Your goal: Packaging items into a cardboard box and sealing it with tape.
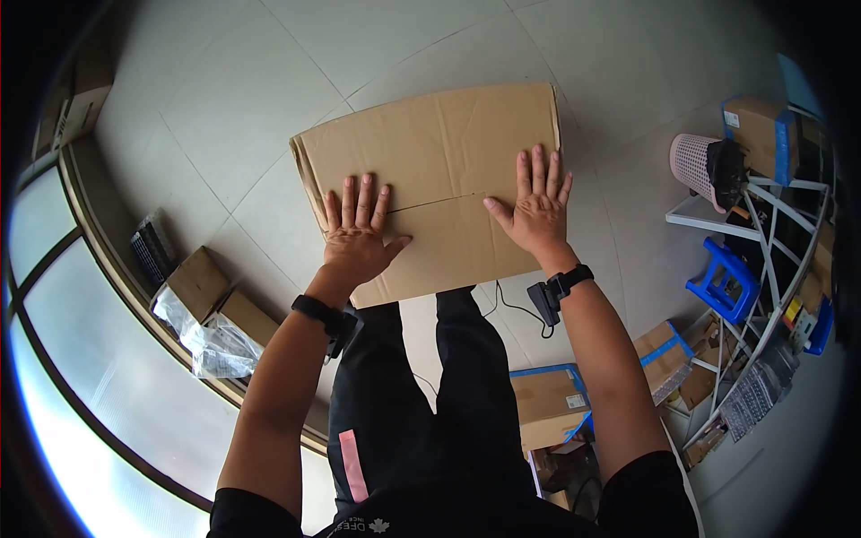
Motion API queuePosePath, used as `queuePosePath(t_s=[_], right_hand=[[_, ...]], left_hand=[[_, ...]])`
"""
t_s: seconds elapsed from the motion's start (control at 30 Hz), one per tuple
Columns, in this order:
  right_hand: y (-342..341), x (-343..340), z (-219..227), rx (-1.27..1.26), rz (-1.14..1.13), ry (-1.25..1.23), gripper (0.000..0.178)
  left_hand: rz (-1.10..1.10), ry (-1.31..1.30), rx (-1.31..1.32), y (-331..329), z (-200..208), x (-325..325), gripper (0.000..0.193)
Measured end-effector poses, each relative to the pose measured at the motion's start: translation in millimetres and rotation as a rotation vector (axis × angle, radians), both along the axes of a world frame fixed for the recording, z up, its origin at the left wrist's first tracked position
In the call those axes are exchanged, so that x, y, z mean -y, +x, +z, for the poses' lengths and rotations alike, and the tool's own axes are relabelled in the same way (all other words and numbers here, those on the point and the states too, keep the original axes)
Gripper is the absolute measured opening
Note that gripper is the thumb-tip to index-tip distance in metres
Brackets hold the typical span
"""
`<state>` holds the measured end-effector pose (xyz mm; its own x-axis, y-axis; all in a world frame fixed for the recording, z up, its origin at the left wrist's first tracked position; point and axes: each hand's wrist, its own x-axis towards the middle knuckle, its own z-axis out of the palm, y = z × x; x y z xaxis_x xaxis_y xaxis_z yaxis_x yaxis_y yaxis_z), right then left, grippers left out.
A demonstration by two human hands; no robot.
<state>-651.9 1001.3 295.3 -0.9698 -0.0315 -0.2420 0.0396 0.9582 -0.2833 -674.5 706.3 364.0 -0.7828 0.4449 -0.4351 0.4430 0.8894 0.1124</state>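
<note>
A large brown cardboard box [439,143] is in front of my legs, its two top flaps folded in so that they meet along a seam across the middle. My left hand [360,235] lies flat on the left part of the top, fingers spread, across the left end of the seam. On the right part, my right hand [538,213] rests with its fingers stretched out and its thumb near the seam's right end. Neither hand grips anything. Both wrists wear black straps with small devices. The box's underside is hidden.
Cardboard boxes [199,280] with clear plastic wrap stand by the window wall at left. To the right are a pink basket [695,166], a blue stool [720,285], a white metal frame [762,224] and more boxes. A blue-taped box [543,399] sits beside my right leg. A thin cable [520,307] hangs near my right wrist.
</note>
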Motion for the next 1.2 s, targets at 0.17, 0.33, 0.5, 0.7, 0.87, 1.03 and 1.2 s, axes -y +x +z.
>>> queuePosePath(t_s=[0.17,0.33,0.5,0.7,0.87,1.03,1.2], right_hand=[[-5.4,-3.0,3.3,0.075,-0.005,-0.001,0.093],[-1.0,-18.4,0.9,0.080,-0.031,-0.022,0.093],[-11.8,-36.1,-0.1,0.031,-0.063,-0.064,0.091],[-6.9,-67.6,50.4,0.140,-0.006,-0.079,0.087],[68.2,-101.3,124.2,0.227,-0.106,-0.294,0.068],[342.7,-114.1,231.9,0.559,-0.505,-0.429,0.058],[721.6,-92.0,395.2,0.970,-1.027,-0.120,0.058]], left_hand=[[-0.010,-0.217,0.127,-9.7,-0.2,-8.8,0.092],[-0.007,-0.301,0.257,-18.0,7.3,-30.7,0.096],[-0.041,-0.351,0.249,-33.5,-1.2,-50.7,0.100],[-0.005,-0.374,0.302,-19.1,13.4,-60.9,0.105],[0.003,-0.311,0.247,-18.5,46.9,-67.6,0.102],[-0.149,-0.387,0.178,-12.7,121.7,-38.7,0.083],[-0.262,-0.244,0.147,47.9,190.8,-29.8,0.084]])
